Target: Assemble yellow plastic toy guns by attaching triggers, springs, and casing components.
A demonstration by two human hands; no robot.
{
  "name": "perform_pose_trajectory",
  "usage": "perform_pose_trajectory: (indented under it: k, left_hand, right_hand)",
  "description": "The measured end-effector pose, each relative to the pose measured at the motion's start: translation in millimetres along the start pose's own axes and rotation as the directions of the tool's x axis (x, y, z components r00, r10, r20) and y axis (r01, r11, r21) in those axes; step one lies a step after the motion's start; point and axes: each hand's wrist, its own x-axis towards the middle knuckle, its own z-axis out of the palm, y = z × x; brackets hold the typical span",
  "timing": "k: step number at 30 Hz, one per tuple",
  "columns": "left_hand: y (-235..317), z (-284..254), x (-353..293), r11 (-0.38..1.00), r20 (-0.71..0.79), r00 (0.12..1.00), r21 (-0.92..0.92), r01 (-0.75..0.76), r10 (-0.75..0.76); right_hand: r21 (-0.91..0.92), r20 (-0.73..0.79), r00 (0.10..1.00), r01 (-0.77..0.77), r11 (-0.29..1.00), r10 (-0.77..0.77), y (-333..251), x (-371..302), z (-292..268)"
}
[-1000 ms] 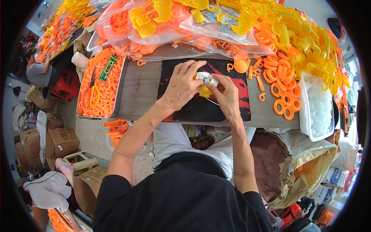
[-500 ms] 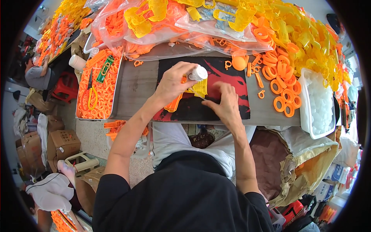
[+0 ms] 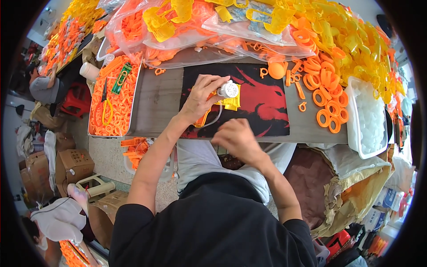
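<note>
My left hand (image 3: 204,99) is closed around a white round plastic part (image 3: 229,89) with a perforated face. The white part sits against a yellow plastic shell (image 3: 232,103), and an orange plastic piece (image 3: 202,119) shows below the hand. How these parts join is hidden by my fingers. A thin pale tube (image 3: 217,118) curves from beside the white part down toward the orange piece. My right hand (image 3: 239,139) is at the front edge of the black and red mat (image 3: 262,100), apart from the parts. Its fingers look curled but are blurred by motion.
A tray (image 3: 134,102) of small orange parts holds pliers (image 3: 104,104) at the left. Orange rings (image 3: 329,111) and a white bin (image 3: 356,115) of translucent pieces lie to the right. Plastic bags (image 3: 191,49) and yellow parts (image 3: 356,53) pile up at the back.
My right hand has pulled back from the yellow shell toward me and to the left. The white part's perforated face has turned upward, and the pale tube now shows.
</note>
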Motion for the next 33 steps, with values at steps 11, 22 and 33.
perform_pose_trajectory:
  k: [11, 22, 33]
  left_hand:
    - [-2, -2, 1, 0.991, -0.039, 0.996, -0.107, 0.076, -0.081]
    - [0, -41, 29, 0.929, 0.230, 0.972, -0.349, 0.123, -0.042]
    - [8, -39, 36, 0.967, 0.279, 0.960, -0.244, 0.080, -0.010]
  right_hand:
    - [-0.002, -0.094, 0.964, -0.251, 0.968, 0.250, 69, 29, -32]
    - [0.221, -0.170, 0.955, -0.205, 0.953, 0.245, 28, 46, -56]
    - [0.235, -0.187, 0.939, -0.243, 0.941, 0.289, 28, 43, -56]
